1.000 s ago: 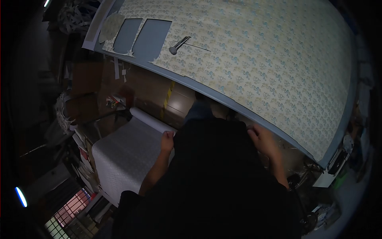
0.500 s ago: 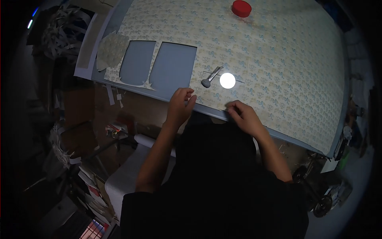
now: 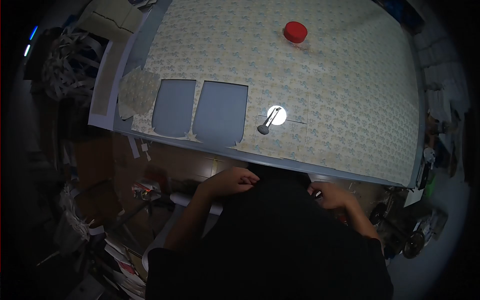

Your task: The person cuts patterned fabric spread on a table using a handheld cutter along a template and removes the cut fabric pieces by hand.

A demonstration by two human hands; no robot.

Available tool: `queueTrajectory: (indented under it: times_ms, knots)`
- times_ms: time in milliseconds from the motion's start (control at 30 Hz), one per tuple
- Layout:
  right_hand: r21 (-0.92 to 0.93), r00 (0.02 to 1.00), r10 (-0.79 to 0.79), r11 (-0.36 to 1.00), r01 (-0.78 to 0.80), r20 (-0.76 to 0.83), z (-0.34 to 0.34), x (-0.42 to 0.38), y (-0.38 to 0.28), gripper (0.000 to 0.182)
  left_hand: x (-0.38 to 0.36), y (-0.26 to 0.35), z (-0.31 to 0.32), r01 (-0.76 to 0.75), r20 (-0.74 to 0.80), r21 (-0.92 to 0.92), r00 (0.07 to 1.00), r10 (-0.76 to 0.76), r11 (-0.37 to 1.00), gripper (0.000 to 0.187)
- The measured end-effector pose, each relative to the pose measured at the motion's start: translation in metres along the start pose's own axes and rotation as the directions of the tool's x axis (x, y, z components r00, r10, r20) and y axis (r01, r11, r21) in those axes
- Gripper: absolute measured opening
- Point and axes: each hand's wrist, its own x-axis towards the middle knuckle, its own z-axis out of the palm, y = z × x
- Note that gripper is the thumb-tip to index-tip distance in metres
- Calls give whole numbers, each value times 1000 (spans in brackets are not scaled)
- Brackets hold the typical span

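Head view. Left hand (image 3: 234,183): fingers curled, held against the front of a dark shirt (image 3: 275,240); whether anything is grasped cannot be told. Right hand (image 3: 330,195): fingers bent, held at the shirt's other side; contents likewise undetermined. Patterned sheet (image 3: 345,100), one: spread on a grey surface (image 3: 220,112) beyond both hands, pierced by two openings. Cutter (image 3: 270,120), one: laid on the sheet, right of the openings, overlapped by a bright round spot. Red lid (image 3: 295,32), one: placed farther back.
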Motion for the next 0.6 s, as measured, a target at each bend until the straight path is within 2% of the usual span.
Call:
queueTrajectory:
  times_ms: [67, 133, 200, 267, 300, 333, 367, 400, 467, 533, 567, 600]
  knots:
    - [286, 994, -79, 953, 99, -79, 9, 6, 13, 31, 8, 6, -3, 16, 34, -39, 999, -15, 999, 30]
    - [320, 990, -85, 940, 118, -115, 13, 3, 20, 29, 13, 10, -4, -21, 65, 208, 998, 7, 978, 30]
    - [356, 982, -97, 923, 149, -161, 19, 5, 23, 27, 12, 9, -6, -10, 68, 204, 998, -4, 979, 31]
    - [200, 948, -55, 972, 123, -314, 26, 10, 25, 19, 13, 11, -9, -7, 77, 208, 997, -9, 978, 32]
    - [204, 945, -53, 971, 124, -323, 30, 12, 27, 19, 14, 12, -9, 22, 84, 128, 996, -33, 992, 33]
    - [112, 914, -30, 990, 83, -405, 36, 16, 27, 16, 15, 12, -8, 54, 93, 42, 994, -58, 998, 34]
    - [22, 875, -19, 999, 34, -483, 41, 20, 27, 14, 18, 12, -6, 54, 95, 44, 994, -58, 998, 34]
    - [24, 874, -20, 999, 36, -486, 44, 23, 27, 14, 23, 13, -4, 31, 83, 97, 996, -39, 995, 32]
    - [-124, 803, -43, 992, -38, -594, 49, 28, 27, 13, 36, 17, 0, 10, 71, 157, 997, -21, 988, 31]
    - [-78, 796, -3, 995, -55, -606, 63, 47, 42, 13, 52, 24, 5, -19, 118, 429, 992, -36, 903, 23]
    - [-39, 792, 37, 996, -76, -609, 63, 52, 43, 13, 59, 21, 7, -21, 117, 437, 993, -34, 899, 23]
    - [-43, 788, 31, 996, -72, -615, 58, 55, 44, 13, 64, 14, 11, -15, 83, 550, 996, -37, 835, 19]
